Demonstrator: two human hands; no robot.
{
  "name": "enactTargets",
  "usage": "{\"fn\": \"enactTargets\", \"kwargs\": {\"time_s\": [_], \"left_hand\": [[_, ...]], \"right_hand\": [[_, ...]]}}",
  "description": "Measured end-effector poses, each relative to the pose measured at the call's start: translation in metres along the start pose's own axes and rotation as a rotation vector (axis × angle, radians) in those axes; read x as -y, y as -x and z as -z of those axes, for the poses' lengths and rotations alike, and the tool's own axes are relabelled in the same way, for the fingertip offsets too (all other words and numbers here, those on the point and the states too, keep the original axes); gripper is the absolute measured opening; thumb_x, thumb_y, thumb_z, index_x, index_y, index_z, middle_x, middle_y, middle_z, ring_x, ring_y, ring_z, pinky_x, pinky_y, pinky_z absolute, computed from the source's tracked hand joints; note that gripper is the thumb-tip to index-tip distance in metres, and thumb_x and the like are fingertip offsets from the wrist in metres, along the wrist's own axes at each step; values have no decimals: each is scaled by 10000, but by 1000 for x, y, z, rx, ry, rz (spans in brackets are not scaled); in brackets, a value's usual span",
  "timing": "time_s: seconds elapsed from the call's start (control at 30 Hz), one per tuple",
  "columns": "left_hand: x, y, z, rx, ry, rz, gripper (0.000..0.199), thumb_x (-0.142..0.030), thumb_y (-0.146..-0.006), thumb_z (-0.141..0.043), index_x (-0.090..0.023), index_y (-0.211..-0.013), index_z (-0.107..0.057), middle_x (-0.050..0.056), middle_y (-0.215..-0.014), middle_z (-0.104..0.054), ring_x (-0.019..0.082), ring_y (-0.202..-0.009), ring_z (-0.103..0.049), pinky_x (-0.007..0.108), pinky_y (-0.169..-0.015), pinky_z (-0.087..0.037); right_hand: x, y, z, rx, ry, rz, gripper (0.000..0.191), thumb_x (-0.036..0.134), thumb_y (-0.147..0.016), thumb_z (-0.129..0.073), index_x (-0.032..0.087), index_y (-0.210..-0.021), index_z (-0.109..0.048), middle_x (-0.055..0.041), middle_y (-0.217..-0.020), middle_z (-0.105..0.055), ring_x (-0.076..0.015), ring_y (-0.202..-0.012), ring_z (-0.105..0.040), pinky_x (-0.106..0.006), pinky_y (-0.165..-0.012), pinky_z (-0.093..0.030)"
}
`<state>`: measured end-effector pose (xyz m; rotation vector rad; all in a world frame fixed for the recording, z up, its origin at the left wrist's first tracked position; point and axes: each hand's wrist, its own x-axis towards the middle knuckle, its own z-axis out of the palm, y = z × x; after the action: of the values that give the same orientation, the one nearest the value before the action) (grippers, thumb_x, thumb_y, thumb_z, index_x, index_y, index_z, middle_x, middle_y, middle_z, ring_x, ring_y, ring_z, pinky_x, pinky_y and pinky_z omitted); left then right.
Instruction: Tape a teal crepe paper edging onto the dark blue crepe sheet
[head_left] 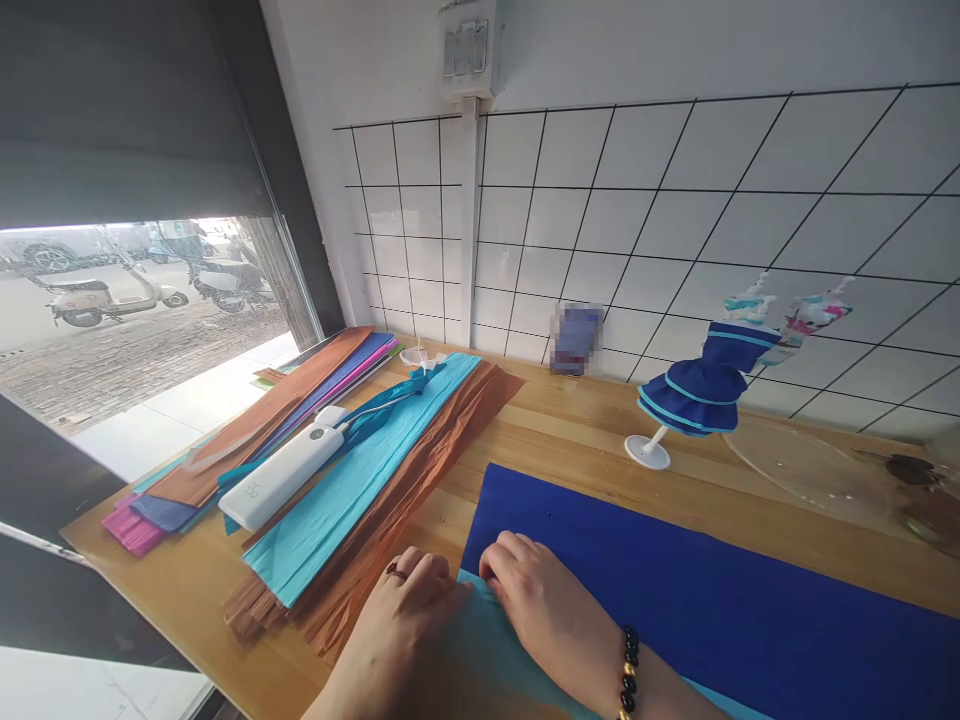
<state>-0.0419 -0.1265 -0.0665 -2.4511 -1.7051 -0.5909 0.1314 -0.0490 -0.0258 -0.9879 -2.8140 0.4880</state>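
Observation:
A light-blue crepe paper sheet point(480, 650) lies near the table's front edge, partly hidden under my wrists. My left hand point(412, 600), with a dark ring on one finger, has its fingers curled and closed on the sheet's left corner. Close by on the right, my right hand point(529, 590) bends its fingers down onto the same sheet's upper edge; its fingertips are mostly hidden. A black and gold bead bracelet point(628, 670) circles that wrist. Behind the light-blue sheet, and partly beneath it, a dark-blue paper sheet point(675, 570) is spread flat.
Folded brown paper point(442, 450) and turquoise paper point(375, 470) lie left, beside a white power bank point(285, 475) with a cable. Further left is a coloured paper stack point(247, 430). At the back right, a small stand wears a blue ruffled dress point(697, 390). A tiled wall borders the table point(570, 425).

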Motion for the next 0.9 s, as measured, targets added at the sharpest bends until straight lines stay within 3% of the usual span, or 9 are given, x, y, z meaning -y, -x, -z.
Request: {"fn": "enactTargets", "kwargs": {"time_s": [0.2,0.4,0.67,0.9], "left_hand": [[-1,-1,-1,-73,-37,-25,193,-179,-881,-445,-239,-929,-621,25,-774,-519,146,-677,-433,255,-588,-365],[-1,0,-3,-36,-11,6,204,-166,-879,-445,-260,-927,-619,21,-765,-510,149,-704,-442,251,-604,-371],[-1,-1,0,-73,11,-9,228,-170,-883,-423,-259,-937,-626,26,-775,-504,141,-699,-442,239,-605,-386],[1,1,-4,-41,7,7,218,-176,-876,-442,-268,-962,-621,31,-797,-516,151,-721,-448,252,-620,-396]], "right_hand": [[0,4,0,18,-40,-8,279,-60,-795,-417,178,-845,-555,-29,-878,-556,-172,-813,-498,-277,-721,-375],[-1,3,0,25,-63,-22,280,-64,-787,-410,173,-830,-552,-27,-873,-561,-168,-801,-496,-272,-712,-366],[-2,3,-1,21,-49,-14,250,-27,-828,-408,177,-827,-552,-24,-862,-565,-171,-802,-508,-279,-713,-373],[3,-4,2,84,158,-15,176,34,-857,-445,174,-833,-547,-37,-852,-578,-177,-792,-543,-276,-679,-396]]}}
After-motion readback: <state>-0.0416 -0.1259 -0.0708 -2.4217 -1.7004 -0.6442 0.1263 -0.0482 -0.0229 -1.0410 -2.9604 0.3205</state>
